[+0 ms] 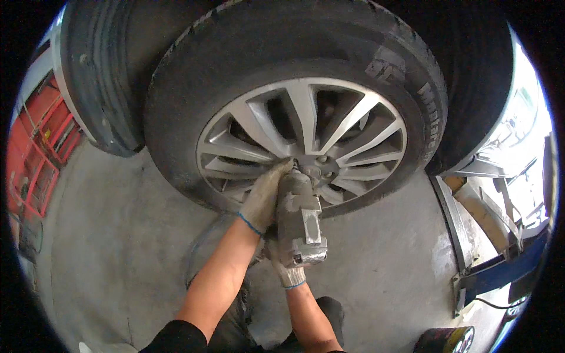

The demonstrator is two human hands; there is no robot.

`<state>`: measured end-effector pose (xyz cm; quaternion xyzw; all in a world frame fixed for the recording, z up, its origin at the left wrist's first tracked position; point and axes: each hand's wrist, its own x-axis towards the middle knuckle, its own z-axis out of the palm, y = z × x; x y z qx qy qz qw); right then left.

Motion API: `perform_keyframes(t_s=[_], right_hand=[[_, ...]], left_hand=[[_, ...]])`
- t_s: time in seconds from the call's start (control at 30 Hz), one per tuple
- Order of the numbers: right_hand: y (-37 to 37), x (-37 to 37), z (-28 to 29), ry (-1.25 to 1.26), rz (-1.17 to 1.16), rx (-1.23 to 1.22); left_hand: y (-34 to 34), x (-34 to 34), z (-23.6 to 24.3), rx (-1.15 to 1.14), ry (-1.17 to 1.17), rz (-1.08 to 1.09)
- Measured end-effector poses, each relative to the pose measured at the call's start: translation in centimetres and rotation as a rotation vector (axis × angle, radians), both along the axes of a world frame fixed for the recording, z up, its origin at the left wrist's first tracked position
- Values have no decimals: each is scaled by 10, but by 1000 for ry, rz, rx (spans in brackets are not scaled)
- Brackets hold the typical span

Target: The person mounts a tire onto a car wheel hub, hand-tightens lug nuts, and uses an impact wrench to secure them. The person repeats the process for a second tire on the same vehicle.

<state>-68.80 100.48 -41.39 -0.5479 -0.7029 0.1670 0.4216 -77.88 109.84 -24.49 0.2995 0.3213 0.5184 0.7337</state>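
Observation:
A worn grey impact wrench (296,220) points at the hub of a car wheel, its nose at the lug nuts. My left hand (264,193), in a knitted glove with a blue cuff edge, closes along the wrench's left side, fingertips beside the nose. Below the tool's body, my right hand (286,272), gloved too, grips the handle, with most of its fingers hidden by the wrench. Around the hub spread the silver spokes of the alloy wheel (303,112), inside a black tyre (247,65). A lug nut (322,159) shows right of the wrench's nose.
A dark fender (97,76) curves round the tyre. Red metal racks (44,153) stand at the far left. On the right are a blue lift arm (500,273) and metal framing (450,217). A round can (444,340) sits at the lower right. A dark hose (191,253) trails on the concrete floor.

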Motion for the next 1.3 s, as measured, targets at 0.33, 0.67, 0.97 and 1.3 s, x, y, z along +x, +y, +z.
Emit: perform_keyframes(t_s=[0.33, 0.67, 0.97, 1.3], right_hand=[[12, 15, -4, 388, 94, -23], [12, 20, 9, 221, 81, 98], [-27, 44, -35, -4, -75, -39], [20, 68, 5, 453, -6, -302]], left_hand=[[0, -3, -13, -9, -255, -151], [1, 2, -20, 16, -298, -144], [-36, 40, -7, -14, -163, -241], [1, 62, 3, 181, -179, -103]])
